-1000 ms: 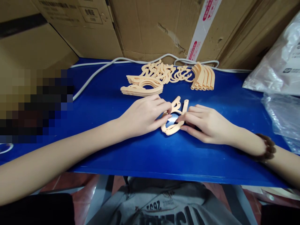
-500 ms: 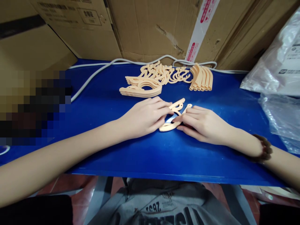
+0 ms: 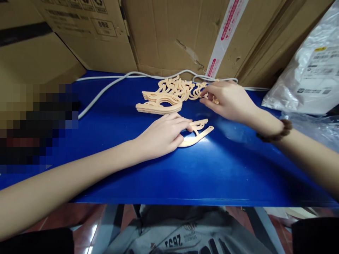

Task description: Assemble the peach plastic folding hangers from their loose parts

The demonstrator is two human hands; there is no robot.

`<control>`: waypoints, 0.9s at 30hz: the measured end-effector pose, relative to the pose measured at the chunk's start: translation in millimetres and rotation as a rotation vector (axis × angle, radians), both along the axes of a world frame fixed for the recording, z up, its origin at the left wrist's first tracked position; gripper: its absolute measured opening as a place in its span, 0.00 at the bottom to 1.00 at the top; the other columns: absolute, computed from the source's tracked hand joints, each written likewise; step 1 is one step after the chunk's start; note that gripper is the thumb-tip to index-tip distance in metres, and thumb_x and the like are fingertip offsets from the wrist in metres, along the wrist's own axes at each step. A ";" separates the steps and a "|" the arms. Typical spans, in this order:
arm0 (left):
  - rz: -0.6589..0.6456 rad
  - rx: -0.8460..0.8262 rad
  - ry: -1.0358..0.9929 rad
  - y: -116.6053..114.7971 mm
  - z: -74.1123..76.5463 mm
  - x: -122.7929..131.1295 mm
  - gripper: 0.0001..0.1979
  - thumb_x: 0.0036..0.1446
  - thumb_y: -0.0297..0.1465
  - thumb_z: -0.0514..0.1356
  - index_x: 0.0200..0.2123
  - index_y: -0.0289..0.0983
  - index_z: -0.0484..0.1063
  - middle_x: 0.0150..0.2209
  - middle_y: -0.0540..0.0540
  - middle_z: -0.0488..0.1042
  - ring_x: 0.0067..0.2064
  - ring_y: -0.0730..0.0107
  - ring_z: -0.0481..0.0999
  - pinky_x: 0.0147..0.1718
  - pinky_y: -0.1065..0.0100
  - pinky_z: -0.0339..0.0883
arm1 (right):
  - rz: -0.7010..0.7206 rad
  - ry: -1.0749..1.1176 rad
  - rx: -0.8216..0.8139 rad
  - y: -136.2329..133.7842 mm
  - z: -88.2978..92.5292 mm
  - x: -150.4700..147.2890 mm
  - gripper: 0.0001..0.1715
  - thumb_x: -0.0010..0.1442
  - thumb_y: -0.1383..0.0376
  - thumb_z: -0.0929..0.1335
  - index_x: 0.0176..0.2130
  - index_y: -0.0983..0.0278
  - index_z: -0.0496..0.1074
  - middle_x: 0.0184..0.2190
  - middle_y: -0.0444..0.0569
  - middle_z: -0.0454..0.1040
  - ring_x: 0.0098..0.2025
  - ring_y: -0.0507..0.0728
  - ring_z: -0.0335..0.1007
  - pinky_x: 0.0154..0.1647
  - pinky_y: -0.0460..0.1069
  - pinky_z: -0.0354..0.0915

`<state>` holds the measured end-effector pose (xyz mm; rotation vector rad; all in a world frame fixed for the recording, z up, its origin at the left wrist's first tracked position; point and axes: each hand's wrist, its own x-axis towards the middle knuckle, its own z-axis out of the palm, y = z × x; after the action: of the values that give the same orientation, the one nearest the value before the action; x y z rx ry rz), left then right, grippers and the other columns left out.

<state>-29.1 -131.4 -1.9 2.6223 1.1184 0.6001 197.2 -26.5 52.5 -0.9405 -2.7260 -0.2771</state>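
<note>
Cream plastic parts (image 3: 196, 139) lie on the blue table, and my left hand (image 3: 165, 135) has its fingers closed on their left end. Over the back of the table, my right hand (image 3: 227, 100) bends its fingers at the right-hand parts (image 3: 215, 100), which it mostly covers; whether it grips one is hidden. Just left of its fingertips are cream hook-shaped pieces (image 3: 182, 88) in a loose heap. In front of that heap sits a stack of curved cream pieces (image 3: 159, 107).
A white cable (image 3: 106, 88) runs along the back of the blue table (image 3: 159, 183). Behind stand cardboard boxes (image 3: 164, 35). A white plastic package (image 3: 309, 77) is at the right, and a blurred area covers the left.
My right hand has left the parts beside my left hand and moved back to the right-hand parts. My left hand stays on the front parts. The view has shifted slightly.
</note>
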 end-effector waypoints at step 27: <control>-0.017 -0.181 -0.099 -2.0 4.8 5.2 0.12 0.66 0.31 0.56 0.51 0.38 0.70 0.61 0.42 0.69 0.62 0.55 0.66 0.63 0.50 0.59 | -0.442 0.053 -0.072 71.8 -16.0 -100.4 0.13 0.61 0.65 0.69 0.40 0.75 0.77 0.39 0.66 0.78 0.50 0.75 0.75 0.47 0.63 0.67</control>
<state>-23.9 -133.5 2.9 2.4193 1.0666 0.5891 96.8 45.3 36.5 -1.5435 -2.4667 -0.2281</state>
